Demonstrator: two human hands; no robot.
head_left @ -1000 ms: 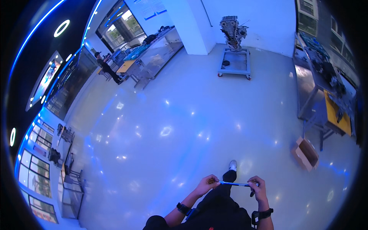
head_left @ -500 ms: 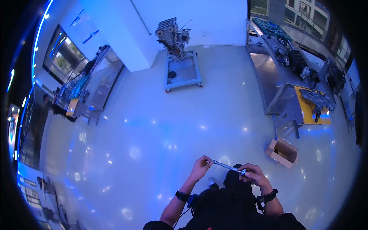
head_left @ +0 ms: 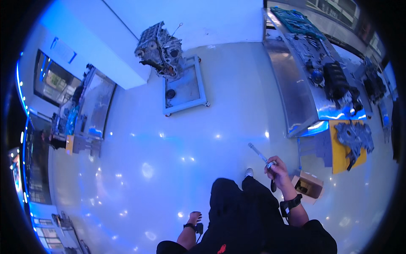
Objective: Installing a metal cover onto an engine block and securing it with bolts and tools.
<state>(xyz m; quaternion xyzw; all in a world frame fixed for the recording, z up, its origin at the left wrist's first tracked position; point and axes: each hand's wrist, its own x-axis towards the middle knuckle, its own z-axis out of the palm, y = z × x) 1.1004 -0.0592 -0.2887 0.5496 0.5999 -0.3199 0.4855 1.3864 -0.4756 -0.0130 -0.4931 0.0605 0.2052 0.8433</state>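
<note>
My right hand (head_left: 276,167) is closed around a ratchet wrench (head_left: 271,164). Its silver extension bar (head_left: 258,151) points up and to the left, away from me, while a dark handle end shows below my fingers. Hanging low beside my left leg, my left hand (head_left: 195,217) is empty, with its fingers loosely apart. Just right of my right forearm, an open cardboard box (head_left: 314,185) stands on the floor with dark items inside. Ahead to the left, an engine block (head_left: 158,50) is mounted on a wheeled grey stand (head_left: 185,103).
On the right, a metal workbench (head_left: 292,84) carries a green tool tray (head_left: 296,21), a black engine part (head_left: 336,80) and other parts. A metal cover (head_left: 354,139) lies on a yellow-topped stool (head_left: 338,164) at its near end. Another bench (head_left: 100,101) stands left by a pillar.
My left hand has let go of the extension bar and dropped to my side. My right hand has moved forward with the ratchet wrench. The view has shifted closer to the engine and workbench.
</note>
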